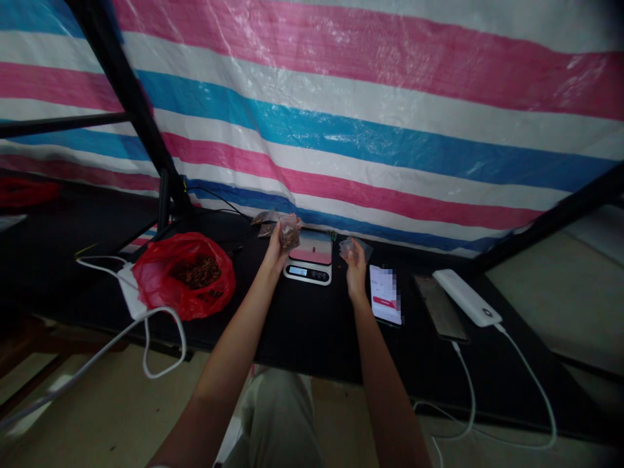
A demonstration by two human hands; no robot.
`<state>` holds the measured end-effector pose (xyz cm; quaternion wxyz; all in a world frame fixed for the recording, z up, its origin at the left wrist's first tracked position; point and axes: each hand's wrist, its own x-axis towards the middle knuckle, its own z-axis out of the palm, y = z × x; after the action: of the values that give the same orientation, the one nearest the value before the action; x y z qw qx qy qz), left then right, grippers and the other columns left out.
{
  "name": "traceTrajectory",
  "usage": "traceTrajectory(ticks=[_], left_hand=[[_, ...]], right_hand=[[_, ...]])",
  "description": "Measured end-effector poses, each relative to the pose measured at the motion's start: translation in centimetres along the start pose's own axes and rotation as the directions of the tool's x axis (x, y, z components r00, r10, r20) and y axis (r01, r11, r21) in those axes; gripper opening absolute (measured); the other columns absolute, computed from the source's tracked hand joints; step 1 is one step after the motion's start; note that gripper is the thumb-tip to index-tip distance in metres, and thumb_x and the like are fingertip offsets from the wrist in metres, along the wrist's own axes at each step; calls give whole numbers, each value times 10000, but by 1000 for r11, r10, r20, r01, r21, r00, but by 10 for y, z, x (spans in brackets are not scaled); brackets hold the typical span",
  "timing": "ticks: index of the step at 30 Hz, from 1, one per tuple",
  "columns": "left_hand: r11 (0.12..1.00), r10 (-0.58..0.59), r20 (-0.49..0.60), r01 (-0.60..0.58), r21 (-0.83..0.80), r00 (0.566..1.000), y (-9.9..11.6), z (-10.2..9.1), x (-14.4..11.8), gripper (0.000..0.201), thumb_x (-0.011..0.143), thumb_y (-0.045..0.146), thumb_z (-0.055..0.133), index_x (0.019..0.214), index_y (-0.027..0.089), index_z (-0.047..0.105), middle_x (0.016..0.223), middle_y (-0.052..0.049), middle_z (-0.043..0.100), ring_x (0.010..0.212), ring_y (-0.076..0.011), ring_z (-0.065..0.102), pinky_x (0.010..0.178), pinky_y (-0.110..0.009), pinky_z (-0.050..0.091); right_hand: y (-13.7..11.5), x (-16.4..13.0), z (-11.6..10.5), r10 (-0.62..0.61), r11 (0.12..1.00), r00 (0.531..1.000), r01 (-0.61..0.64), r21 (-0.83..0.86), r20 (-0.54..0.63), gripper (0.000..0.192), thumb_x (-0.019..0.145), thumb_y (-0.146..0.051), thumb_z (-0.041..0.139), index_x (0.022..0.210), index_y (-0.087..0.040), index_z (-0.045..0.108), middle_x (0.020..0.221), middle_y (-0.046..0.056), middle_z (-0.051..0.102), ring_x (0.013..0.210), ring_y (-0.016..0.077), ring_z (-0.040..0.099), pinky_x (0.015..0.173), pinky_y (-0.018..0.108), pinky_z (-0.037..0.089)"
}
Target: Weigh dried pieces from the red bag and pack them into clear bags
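Left hand (277,250) is pinched shut on a small filled bag (289,234), held up just above the left rear corner of the scale (310,259) at frame centre. Right hand (355,263) grips an empty clear bag (355,247), just right of the scale, fingers closed on it. Hands are apart, scale pan between them. Key relation: filled bag sits up-left of the pan, nearly over its edge, so the left hand is the nearer one; bag hangs roughly upright. Red bag (184,274) of brown bits lies on the desk (302,331) at left centre, well apart from both hands. Phone (385,294) just right of right wrist; power bank (467,297) further right.
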<state>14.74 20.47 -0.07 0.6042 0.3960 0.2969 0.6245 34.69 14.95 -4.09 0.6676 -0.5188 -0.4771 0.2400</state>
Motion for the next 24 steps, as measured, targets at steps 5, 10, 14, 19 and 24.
traceTrajectory(ticks=[5, 10, 14, 19, 24], left_hand=[[998, 50, -29, -49, 45, 998, -1, 2, -1, 557, 716, 617, 507, 1057, 182, 579, 1084, -79, 634, 940, -170, 616, 763, -251, 493], [945, 231, -26, -217, 244, 973, -5, 6, -2, 428, 688, 467, 630, 983, 157, 609, 1071, -85, 637, 996, -186, 589, 885, -289, 442], [878, 336, 14, -319, 358, 942, -6, 9, -4, 416, 697, 422, 633, 1009, 149, 598, 1065, -95, 633, 993, -190, 582, 892, -294, 430], [838, 362, 34, -341, 426, 931, -7, 9, -6, 410, 721, 407, 614, 1037, 148, 591, 1039, -90, 632, 952, -186, 588, 873, -290, 427], [820, 364, 38, -340, 461, 930, -7, 9, -7, 420, 727, 414, 601, 1053, 149, 585, 997, -82, 634, 925, -185, 585, 850, -290, 430]], right_hand=[[5, 1, -7, 53, 996, 998, -56, -68, -36, 474, 757, -422, 529, 1161, -196, 428, 1135, 100, 535, 918, 177, 577, 786, 343, 468], [-2, 0, -18, -4, 956, 998, -16, -293, -69, 551, 716, -334, 565, 1227, -210, 401, 1070, 85, 553, 892, 194, 557, 804, 370, 435], [-10, -3, -24, -113, 830, 993, 81, -551, -24, 405, 745, -291, 499, 1140, -216, 541, 1055, 88, 574, 972, 230, 501, 884, 412, 351], [-16, -11, -22, -20, 654, 1000, 13, -757, -1, 269, 772, -282, 481, 991, -187, 605, 984, 109, 610, 948, 264, 504, 804, 407, 345], [-19, -15, -21, -29, 534, 1000, 8, -845, -8, 327, 767, -268, 521, 1079, -177, 553, 986, 134, 606, 940, 296, 500, 805, 457, 302]])
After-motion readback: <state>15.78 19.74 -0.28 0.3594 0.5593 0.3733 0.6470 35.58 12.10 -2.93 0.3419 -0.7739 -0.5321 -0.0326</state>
